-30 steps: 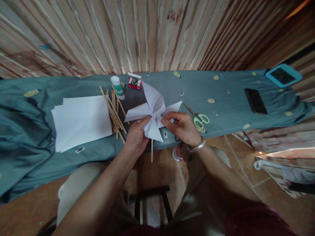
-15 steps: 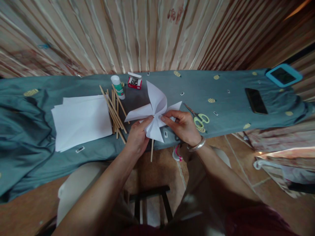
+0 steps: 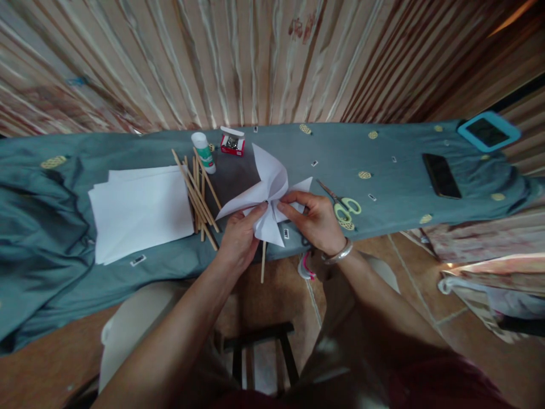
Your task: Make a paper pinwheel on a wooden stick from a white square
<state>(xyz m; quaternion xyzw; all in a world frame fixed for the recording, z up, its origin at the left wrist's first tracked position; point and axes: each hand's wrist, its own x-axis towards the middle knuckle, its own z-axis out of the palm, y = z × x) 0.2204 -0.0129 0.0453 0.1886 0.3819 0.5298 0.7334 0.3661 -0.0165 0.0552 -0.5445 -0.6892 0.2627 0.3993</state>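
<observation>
A white paper pinwheel (image 3: 272, 179) is between my hands, its curled blades gathered at the centre. My left hand (image 3: 240, 236) grips it from the lower left, with the thumb pressed near the middle and the other fingers behind the paper. My right hand (image 3: 315, 218) pinches the paper just right of the centre between thumb and fingers. Below the blades a thin wooden stick (image 3: 263, 264) points down past the table's edge. Its upper part is hidden by the paper. Scissors (image 3: 344, 209) with light green handles lie right of my right hand.
White paper sheets (image 3: 140, 213) lie at the left, with several wooden sticks (image 3: 198, 193) beside them. Behind stand a glue stick (image 3: 204, 153) and an open red box of pins (image 3: 232, 143). A phone (image 3: 441, 175) and blue-framed tablet (image 3: 489, 132) rest on the cloth-covered table (image 3: 395, 187) at right.
The pinwheel has tilted slightly, its left blade dipping a little. My left thumb has shifted slightly onto the centre. Both hands keep their hold.
</observation>
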